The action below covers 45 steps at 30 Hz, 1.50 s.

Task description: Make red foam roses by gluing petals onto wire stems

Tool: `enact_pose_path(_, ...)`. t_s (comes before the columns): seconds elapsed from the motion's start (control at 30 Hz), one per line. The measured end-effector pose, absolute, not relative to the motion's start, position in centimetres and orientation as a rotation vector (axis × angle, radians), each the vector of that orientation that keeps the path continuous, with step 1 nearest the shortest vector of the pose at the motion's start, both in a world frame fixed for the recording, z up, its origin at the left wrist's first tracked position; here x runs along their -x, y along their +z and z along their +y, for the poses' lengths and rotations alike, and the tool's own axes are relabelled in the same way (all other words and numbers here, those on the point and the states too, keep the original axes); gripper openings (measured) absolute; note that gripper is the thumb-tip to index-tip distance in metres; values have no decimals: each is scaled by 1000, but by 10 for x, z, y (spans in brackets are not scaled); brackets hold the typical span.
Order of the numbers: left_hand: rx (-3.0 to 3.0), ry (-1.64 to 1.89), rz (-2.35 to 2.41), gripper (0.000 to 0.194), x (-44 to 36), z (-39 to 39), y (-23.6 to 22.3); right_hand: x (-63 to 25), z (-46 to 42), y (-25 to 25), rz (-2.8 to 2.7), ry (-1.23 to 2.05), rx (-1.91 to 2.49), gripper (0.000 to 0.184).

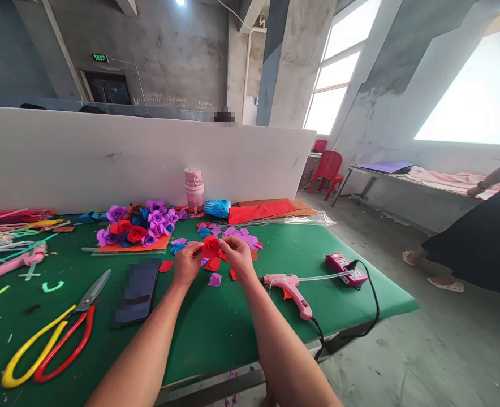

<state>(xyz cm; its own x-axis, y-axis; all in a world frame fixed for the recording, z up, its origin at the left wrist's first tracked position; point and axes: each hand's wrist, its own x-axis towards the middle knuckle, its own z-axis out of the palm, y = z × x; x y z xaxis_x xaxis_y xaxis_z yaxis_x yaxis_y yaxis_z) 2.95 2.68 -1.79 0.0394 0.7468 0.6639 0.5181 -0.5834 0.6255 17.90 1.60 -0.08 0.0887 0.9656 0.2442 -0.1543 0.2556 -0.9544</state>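
Note:
Both my hands meet over the green table [216, 328] and pinch a small red felt rose [211, 246] between them. My left hand [187, 263] grips its left side with closed fingers. My right hand [238, 257] holds its right side, fingertips pressed on the petals. Loose red felt petals [212, 264] and a purple felt scrap [215, 279] lie just below the hands. More purple felt petals [241, 234] lie behind them.
A pile of finished purple, red and blue felt roses [137, 226] sits at the back left. A pink glue gun [290, 288] lies right of my arm, large scissors [59, 333] and a phone [136, 293] left. A pink bottle [194, 192] stands by the white partition. A person stands far right.

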Motion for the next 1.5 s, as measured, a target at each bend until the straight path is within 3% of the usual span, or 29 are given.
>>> enact_pose_path(0.43, -1996, 1464, 1245, 15, -33, 21, -12, -180, 12, 4, -1140, 1168, 898, 32)
enact_pose_path(1.13, -1947, 1581, 1330, 17, -31, 24, -17, -179, 10, 7, -1078, 1248, 921, 26)
enact_pose_path(1.5, -1848, 1558, 1295, 16, -35, 20, -13, -182, 14, 0, -971, 1445, 774, 27)
